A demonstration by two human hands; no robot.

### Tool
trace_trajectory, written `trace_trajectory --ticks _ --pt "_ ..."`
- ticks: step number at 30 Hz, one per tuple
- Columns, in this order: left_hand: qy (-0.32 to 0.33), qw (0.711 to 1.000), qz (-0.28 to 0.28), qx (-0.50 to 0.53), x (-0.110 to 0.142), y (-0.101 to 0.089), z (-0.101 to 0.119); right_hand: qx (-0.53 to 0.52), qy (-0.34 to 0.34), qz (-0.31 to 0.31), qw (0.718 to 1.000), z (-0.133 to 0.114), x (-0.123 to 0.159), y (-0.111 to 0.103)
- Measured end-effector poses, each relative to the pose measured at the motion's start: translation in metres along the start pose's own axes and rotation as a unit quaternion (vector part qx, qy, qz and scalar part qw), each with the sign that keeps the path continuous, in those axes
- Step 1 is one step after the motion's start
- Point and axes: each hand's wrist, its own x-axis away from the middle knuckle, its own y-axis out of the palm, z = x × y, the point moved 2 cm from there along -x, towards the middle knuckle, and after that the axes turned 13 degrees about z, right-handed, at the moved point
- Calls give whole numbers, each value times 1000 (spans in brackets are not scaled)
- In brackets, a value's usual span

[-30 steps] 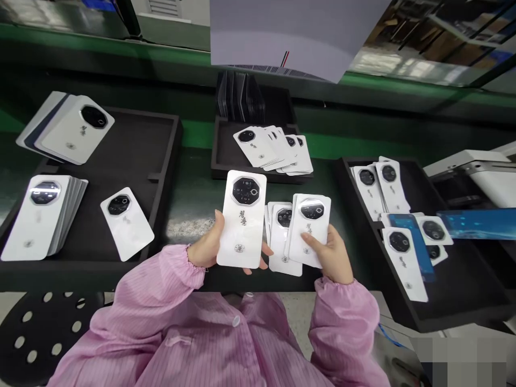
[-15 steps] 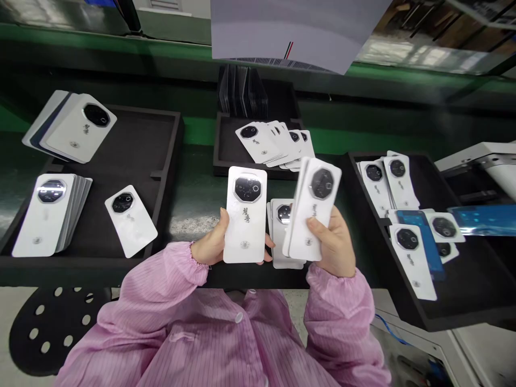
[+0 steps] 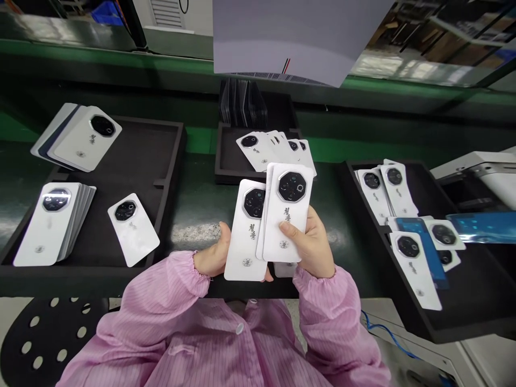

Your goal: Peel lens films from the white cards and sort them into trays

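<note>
My left hand [image 3: 214,253] holds a white phone back cover [image 3: 246,244] from below, thumb at its left edge and fingertips showing past the right edge. Pinched under the thumb of my right hand [image 3: 312,242] are at least two white phone back covers [image 3: 289,236], fanned slightly. They overlap the right side of the cover in my left hand; whether they touch it I cannot tell. Each has a dark octagonal camera area near the top and dark script below. Partly hidden beneath my right hand, another white cover [image 3: 284,269] lies on the bench.
A black tray [image 3: 177,156] at left holds stacked covers [image 3: 47,226] and a single cover [image 3: 133,230]. Fanned covers [image 3: 258,153] lie in the middle tray [image 3: 228,174], before dark upright sheets [image 3: 243,105]. The right tray [image 3: 463,301] holds more covers [image 3: 417,271] and blue film [image 3: 484,228].
My right hand has moved left with its covers, which now overlap the one in my left hand. That cover has tilted and sits slightly lower. The camera view has shifted a little.
</note>
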Motion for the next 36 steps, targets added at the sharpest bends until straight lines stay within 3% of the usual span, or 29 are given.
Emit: trace_trajectory --ticks 6,11,15,19,27,36 --pt "7 997 -29 75 0 -2 -1 -68 -24 55 996 -2 -4 -12" --pt "13 996 -32 80 1 -1 0 -78 -56 79 992 -6 -4 -22" --pt "7 997 -23 79 -1 1 1 -40 -32 50 997 -6 -2 -14" --pt "-38 995 -23 86 -4 2 2 -33 -16 3 999 -5 -10 -1" --pt "-67 984 -53 156 -2 1 1 -30 20 -23 999 3 -27 3" --pt "-65 985 -52 152 -1 3 3 -16 26 -35 999 6 -27 5"
